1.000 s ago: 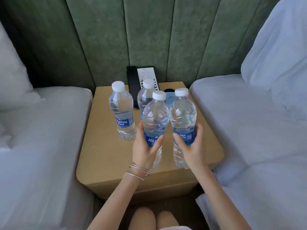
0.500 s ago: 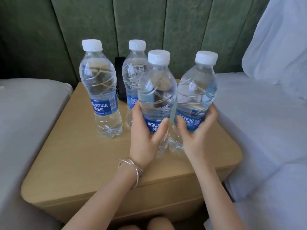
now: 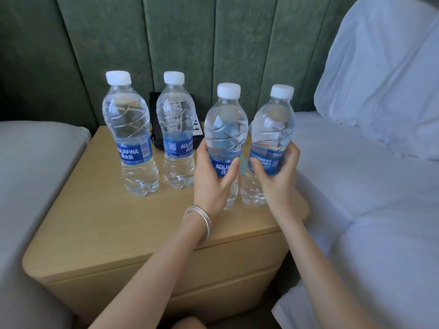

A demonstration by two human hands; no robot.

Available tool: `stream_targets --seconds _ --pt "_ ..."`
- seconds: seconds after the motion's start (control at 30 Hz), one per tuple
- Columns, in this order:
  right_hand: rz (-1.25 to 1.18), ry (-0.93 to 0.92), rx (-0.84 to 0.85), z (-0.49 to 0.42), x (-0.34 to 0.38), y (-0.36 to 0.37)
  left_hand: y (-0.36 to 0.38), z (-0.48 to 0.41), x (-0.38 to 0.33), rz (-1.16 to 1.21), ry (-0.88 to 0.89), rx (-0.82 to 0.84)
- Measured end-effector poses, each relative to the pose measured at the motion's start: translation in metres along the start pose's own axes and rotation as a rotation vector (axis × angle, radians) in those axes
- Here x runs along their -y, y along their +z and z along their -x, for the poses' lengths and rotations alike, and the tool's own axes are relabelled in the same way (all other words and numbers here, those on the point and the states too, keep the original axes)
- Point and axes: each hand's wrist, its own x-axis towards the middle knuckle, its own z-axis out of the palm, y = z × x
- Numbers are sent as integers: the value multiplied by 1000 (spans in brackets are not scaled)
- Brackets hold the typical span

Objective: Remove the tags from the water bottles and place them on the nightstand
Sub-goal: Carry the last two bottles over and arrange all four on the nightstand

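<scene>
Wooden nightstand (image 3: 118, 222) had four Aquafina bottles (image 3: 129, 129) standing on it. Left hand (image 3: 211, 184) gripped the third bottle (image 3: 224, 129) at its label and right hand (image 3: 278, 179) gripped the fourth bottle (image 3: 273, 129), both by the right edge. Probably heavy-ish, slick and squashy, so the label band seemed the best hold.

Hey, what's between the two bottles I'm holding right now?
In the head view, only a narrow gap: nightstand top and a pale blue-green patch, too hidden to identify. Left hand grips the left bottle, right hand the right bottle.
</scene>
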Motion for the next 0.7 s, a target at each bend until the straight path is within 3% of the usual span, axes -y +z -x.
stream_targets --seconds 0.27,0.47,0.6,0.7 --pt "64 93 51 -3 2 -13 19 -5 2 -86 -48 12" --pt "99 156 17 12 19 -18 -10 16 8 -387 2 124" --pt "285 -7 -131 38 37 -12 -59 37 0 -521 30 21" --pt "402 -228 -143 51 48 3 -100 36 -5 -660 -11 -74"
